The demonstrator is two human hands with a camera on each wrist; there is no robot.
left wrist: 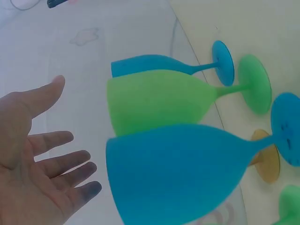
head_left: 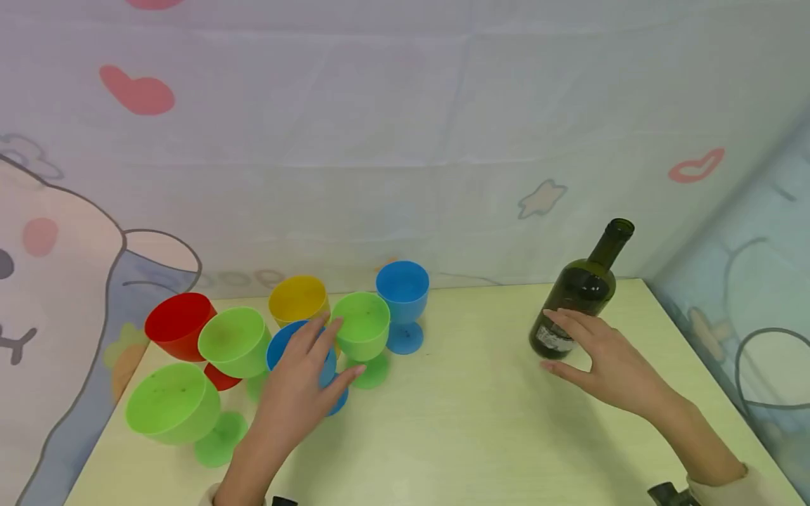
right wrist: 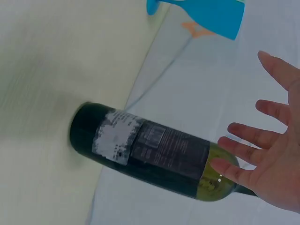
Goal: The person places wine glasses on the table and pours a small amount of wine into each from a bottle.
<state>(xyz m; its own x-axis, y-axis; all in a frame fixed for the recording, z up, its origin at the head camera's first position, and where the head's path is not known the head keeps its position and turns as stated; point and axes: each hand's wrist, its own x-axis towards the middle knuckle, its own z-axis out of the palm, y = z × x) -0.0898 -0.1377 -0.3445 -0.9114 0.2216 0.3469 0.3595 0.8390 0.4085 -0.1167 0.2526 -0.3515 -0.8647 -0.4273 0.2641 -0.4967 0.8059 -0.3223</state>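
We judge this to be the reaching step, with nothing lifted. Our left hand [head_left: 297, 386], fingers spread and relaxed, hovers over a blue plastic-looking stemmed goblet [left wrist: 180, 173], beside a light green plastic-looking goblet [head_left: 361, 327]. Our right hand [head_left: 610, 367], loose and holding nothing, is at the dark green glass wine bottle [head_left: 579, 288], which stands toward the right of the pale yellow surface [head_left: 455, 400]; whether fingertips touch it, we cannot tell. Taking hold would call for curling those fingers round the bottle.
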